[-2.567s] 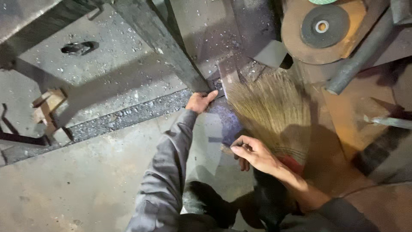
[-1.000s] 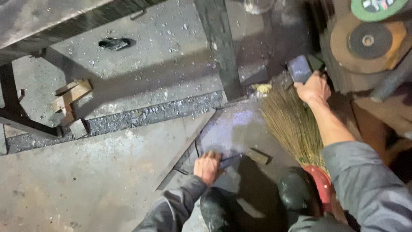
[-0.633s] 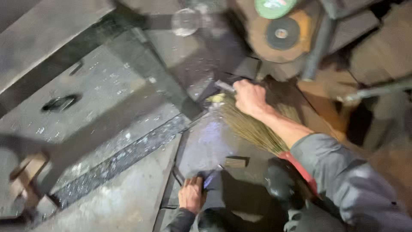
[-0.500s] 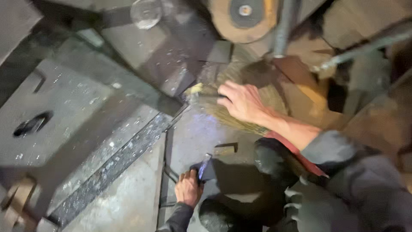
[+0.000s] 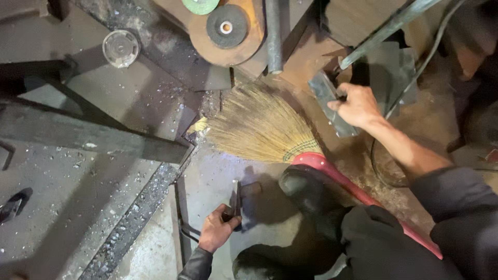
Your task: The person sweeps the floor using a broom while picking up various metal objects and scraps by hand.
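– What do the hands hold?
– The right hand point(image 5: 357, 105) grips a flat metal plate point(image 5: 328, 102) beside the broom point(image 5: 262, 126). The left hand point(image 5: 216, 229) clutches a small metal piece point(image 5: 238, 199) on the floor point(image 5: 212, 176).

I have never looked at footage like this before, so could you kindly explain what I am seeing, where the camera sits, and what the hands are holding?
There is no machine here: a person works with bare hands, and the single camera is worn on their head, looking down at a dusty workshop floor. The left hand grips a small dark metal piece on the floor. The right hand reaches out and holds a flat grey metal plate. Between them lies a straw broom with a red handle. At the top sit a grey grinding disc on a rusty round plate, beside a metal pipe. A dark steel beam crosses the left side.
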